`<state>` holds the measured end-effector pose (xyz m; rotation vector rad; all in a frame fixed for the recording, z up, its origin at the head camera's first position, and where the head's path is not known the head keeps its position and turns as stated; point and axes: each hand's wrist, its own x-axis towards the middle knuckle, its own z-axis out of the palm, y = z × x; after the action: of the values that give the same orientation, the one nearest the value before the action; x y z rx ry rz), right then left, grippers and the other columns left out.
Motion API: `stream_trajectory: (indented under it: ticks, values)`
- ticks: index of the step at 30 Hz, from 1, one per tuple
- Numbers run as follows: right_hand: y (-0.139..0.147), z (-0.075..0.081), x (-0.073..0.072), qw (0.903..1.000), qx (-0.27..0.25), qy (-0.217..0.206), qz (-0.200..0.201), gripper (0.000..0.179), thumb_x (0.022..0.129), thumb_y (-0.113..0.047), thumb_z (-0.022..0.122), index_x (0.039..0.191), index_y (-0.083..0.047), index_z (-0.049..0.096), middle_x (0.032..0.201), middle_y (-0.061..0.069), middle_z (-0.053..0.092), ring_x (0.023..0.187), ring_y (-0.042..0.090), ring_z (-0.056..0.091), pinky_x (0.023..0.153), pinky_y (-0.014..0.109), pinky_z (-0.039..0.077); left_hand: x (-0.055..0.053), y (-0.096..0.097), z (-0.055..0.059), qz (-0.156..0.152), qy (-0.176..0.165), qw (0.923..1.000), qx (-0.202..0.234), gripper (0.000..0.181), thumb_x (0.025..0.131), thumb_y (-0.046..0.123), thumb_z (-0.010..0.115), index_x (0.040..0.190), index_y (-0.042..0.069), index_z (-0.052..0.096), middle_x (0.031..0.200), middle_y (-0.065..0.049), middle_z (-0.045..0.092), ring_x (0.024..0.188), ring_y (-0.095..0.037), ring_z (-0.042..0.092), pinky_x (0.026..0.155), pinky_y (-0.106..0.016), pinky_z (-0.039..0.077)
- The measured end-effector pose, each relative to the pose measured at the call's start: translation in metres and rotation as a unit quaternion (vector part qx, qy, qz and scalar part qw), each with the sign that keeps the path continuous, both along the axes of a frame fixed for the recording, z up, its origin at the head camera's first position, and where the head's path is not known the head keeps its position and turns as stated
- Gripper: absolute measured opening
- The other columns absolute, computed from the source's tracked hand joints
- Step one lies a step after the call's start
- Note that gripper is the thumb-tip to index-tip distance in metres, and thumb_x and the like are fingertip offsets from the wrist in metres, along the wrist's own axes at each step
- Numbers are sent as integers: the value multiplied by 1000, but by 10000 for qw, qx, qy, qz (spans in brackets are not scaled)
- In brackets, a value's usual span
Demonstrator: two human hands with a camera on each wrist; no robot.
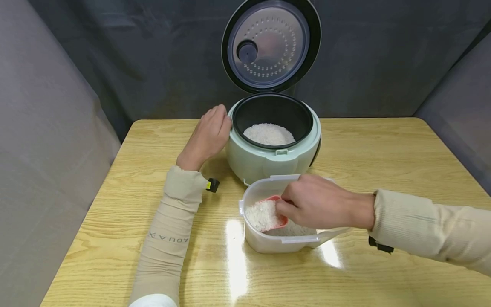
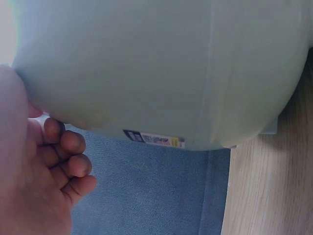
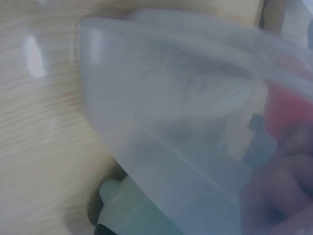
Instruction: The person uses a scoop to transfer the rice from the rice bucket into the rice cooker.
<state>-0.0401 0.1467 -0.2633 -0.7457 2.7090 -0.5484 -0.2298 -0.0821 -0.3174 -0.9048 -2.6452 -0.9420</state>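
Note:
My right hand (image 1: 316, 202) pinches a red measuring scoop (image 1: 284, 221) heaped with white rice (image 1: 264, 215). The scoop is inside a translucent rice bin (image 1: 264, 243), above the rice in its bottom. A pale green rice cooker (image 1: 264, 164) stands behind the bin, lid (image 1: 274, 47) raised, with rice (image 1: 269, 134) in its black inner pot (image 1: 278, 108). Against the cooker's left side rests my left hand (image 1: 210, 134). The left wrist view shows loosely curled fingers (image 2: 72, 142) beside the cooker wall, with nothing visible between them; the thumb is mostly hidden.
Under everything lies a wood-grain table (image 1: 383, 162). A dark cloth backdrop (image 1: 165, 55) hangs behind it, and grey panels (image 1: 50, 128) flank both sides. The bin's front edge and the cooker's front are very close together.

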Motion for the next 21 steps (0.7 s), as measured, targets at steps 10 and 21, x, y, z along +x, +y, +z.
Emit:
stream_trajectory:
  ticks: [10, 21]
  values:
    - [4, 8, 3, 9998, -131, -50, -126, 40, 94, -18, 55, 56, -30, 57, 51, -18, 25, 48, 0, 19, 48, 21, 21, 1, 1, 0, 25, -16, 10000, 10, 26, 106, 22, 32, 91, 6, 46, 85, -10, 41, 82, -28, 42, 77, -35, 35]
    - [15, 14, 9, 9995, -178, 123, -233, 42, 94, -19, 55, 53, -26, 47, 53, -18, 23, 50, -2, 18, 49, 20, 19, 0, 1, 0, 31, -98, 9999, 9, 25, 107, 23, 32, 93, 6, 46, 86, -9, 42, 83, -27, 43, 77, -36, 34]
